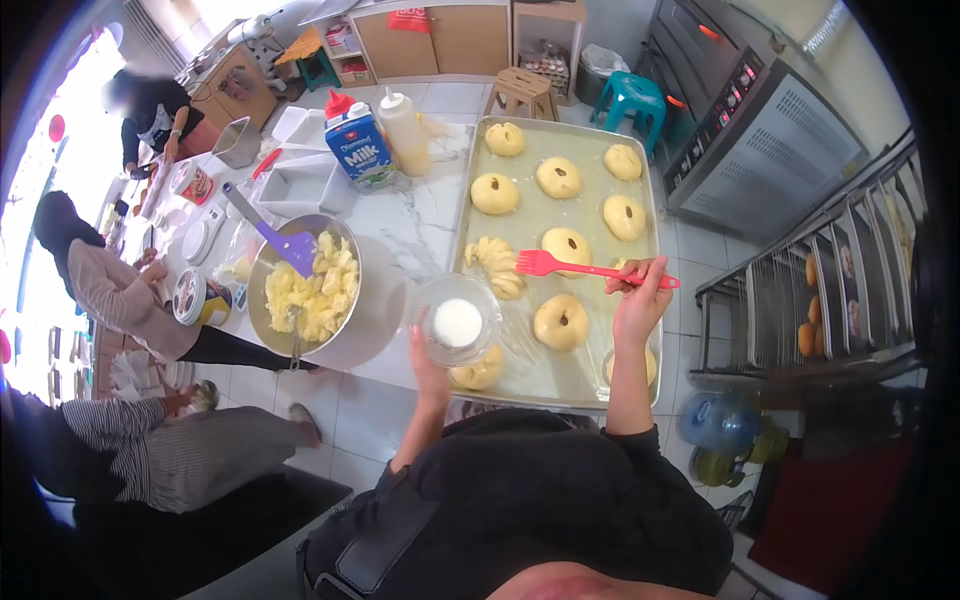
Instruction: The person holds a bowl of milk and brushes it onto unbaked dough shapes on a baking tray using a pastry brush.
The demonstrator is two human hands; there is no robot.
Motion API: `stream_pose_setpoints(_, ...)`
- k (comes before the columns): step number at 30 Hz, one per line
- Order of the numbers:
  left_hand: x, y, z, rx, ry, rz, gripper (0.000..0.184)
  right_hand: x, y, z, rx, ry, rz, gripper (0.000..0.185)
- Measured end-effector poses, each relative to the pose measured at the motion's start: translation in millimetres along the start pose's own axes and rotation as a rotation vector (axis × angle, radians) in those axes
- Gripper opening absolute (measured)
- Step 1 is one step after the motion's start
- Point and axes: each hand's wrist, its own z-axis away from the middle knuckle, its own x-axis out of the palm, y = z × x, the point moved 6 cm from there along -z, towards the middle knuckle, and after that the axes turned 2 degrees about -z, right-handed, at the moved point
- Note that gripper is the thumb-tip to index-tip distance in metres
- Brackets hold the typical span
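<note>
My left hand (430, 368) grips a clear bowl (487, 306) from its near left side. White liquid (458, 322) that looks like milk lies in the bottom. In my right hand (640, 298) is a red pastry brush (585, 268), held by the handle with its bristles pointing left. The bristles hover over or touch a bun with a slashed surface (496, 262); I cannot tell which. Around it on the lined baking tray (520, 372) sit several pale, round dough buns (561, 322), most with a dark filling at the centre. The bowl overlaps the tray's left edge.
Left on the table (400, 240) stand a metal bowl (352, 318) of yellow mixture with a purple spatula (292, 247), a milk carton (362, 155) and a squeeze bottle (403, 135). A tray rack (800, 260) and oven (740, 110) are right. Several people (130, 290) work at left.
</note>
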Motion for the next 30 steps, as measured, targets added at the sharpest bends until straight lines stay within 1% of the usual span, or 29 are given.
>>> stream_pose_setpoints(4, 3.5, -4.6, 0.7, -0.029, -0.064, 0.032, 0.052, 10.9, -3.7, 5.1, -0.058, -0.098, -0.029, 0.038)
stream_pose_setpoints(7, 3.8, -0.3, -0.2, -0.035, -0.077, -0.011, 0.053, 35.4, -0.6, 28.1, 0.007, -0.325, -0.079, 0.038)
stream_pose_setpoints(8, 2.7, 1.3, -1.3, -0.034, -0.089, -0.034, 0.054, 46.0, 1.7, 38.2, 0.055, -0.411, -0.047, 0.038)
stream_pose_setpoints(11, -5.0, 0.9, -5.1, -0.034, -0.088, -0.030, 0.056, 71.3, 7.8, 58.5, 0.040, -0.660, 0.127, 0.038)
stream_pose_setpoints(12, -7.0, 1.0, -5.7, -0.034, -0.083, -0.018, 0.056, 76.6, 9.1, 61.1, 0.025, -0.713, 0.154, 0.039)
stream_pose_setpoints(15, -12.4, 3.3, -4.5, -0.037, -0.034, 0.075, 0.051, 83.4, 4.0, 58.0, -0.040, -0.704, 0.085, 0.038)
stream_pose_setpoints(18, -19.7, 3.5, -7.0, -0.037, -0.009, 0.096, 0.051, 82.6, 5.2, 20.3, 0.005, -0.606, -0.082, 0.033)
stream_pose_setpoints(21, -35.0, 1.4, -13.8, 0.012, 0.038, 0.050, 0.051, 85.4, 36.1, -33.9, 0.114, -0.566, -0.034, 0.032)
stream_pose_setpoints(24, -40.3, 10.7, -18.2, 0.058, 0.091, -0.006, 0.051, 89.1, 97.1, -71.1, 0.121, -0.613, 0.068, 0.031)
stream_pose_setpoints(27, -35.3, 17.5, -23.1, 0.002, 0.134, 0.081, 0.051, 90.4, 140.4, -83.4, 0.210, -0.684, 0.138, 0.027)
stream_pose_setpoints(28, -34.9, 19.0, -26.3, 0.012, 0.138, 0.080, 0.051, 90.0, 149.1, -86.5, 0.195, -0.710, 0.123, 0.023)
stream_pose_setpoints(30, -36.2, 20.5, -30.2, 0.026, 0.147, 0.074, 0.051, 76.1, 154.6, -97.8, 0.215, -0.693, 0.176, 0.025)
